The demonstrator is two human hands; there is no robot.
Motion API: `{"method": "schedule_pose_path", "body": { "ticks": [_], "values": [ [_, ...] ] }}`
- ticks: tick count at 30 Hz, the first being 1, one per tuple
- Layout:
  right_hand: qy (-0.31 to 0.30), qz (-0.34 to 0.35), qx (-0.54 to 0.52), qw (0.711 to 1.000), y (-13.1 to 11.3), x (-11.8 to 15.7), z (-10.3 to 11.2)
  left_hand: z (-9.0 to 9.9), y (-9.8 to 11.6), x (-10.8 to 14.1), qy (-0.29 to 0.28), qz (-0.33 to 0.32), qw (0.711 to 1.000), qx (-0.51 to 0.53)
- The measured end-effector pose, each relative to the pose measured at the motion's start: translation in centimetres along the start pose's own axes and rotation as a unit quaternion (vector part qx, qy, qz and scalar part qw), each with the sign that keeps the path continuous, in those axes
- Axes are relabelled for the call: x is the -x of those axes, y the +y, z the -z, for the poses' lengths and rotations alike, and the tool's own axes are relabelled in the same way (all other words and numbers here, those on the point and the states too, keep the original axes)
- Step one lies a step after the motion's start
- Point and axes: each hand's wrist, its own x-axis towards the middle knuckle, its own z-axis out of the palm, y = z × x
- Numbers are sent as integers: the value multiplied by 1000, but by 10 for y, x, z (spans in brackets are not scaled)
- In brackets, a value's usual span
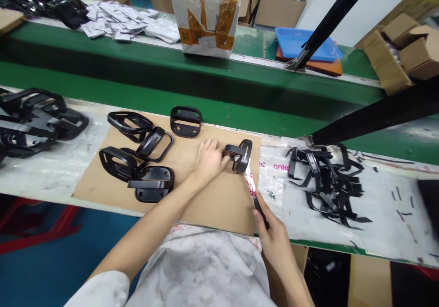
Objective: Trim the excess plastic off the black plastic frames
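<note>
Black plastic bracket with a curved band (244, 163) sits near the right edge of a flat brown cardboard sheet (219, 206), as the head camera shows. Think of a clock with the left hand (210, 158) at its middle: the bracket is right beside it, at 3 o'clock. That hand lies low over the sheet, with its thumb and fingers grasping the near end of the bracket, I think to stop it from sliding. The right hand (274, 234), between 4 and 5 o'clock, is wrapped around the black handle of a white-bladed knife with pink marks (250, 181). The blade points up at the bracket's lower side, so the two hands likely sit apart to give the knife room. I cannot tell if its tip touches the bracket.

Four more black plastic brackets (152, 190) lie close together at 9 o'clock, and one lone flat-lying black bracket (186, 127) is at 11 o'clock. All are on the sheet, maybe to be easy to reach. The sheet may be there to guard the table from the blade. Farther out at 9 o'clock is a big heap of black looped parts (48, 124). At 3 o'clock, past the sheet, thin bent black strips (317, 172) lie in a messy pile, perhaps put there to be out of the way.
</note>
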Motion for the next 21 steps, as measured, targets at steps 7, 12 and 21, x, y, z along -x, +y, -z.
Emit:
{"method": "schedule_pose_path", "body": {
  "ticks": [7,12,21],
  "values": [
    [20,21,11,1000,3,-3,1,2,4,0,-26,-14,1000,-9],
    [80,4,-25,996,4,4,4,-1,3,0,-23,-13,1000,2],
    [51,-30,-42,997,-5,8,-2,-2,1,3,-13,-24,1000,4]
  ]
}}
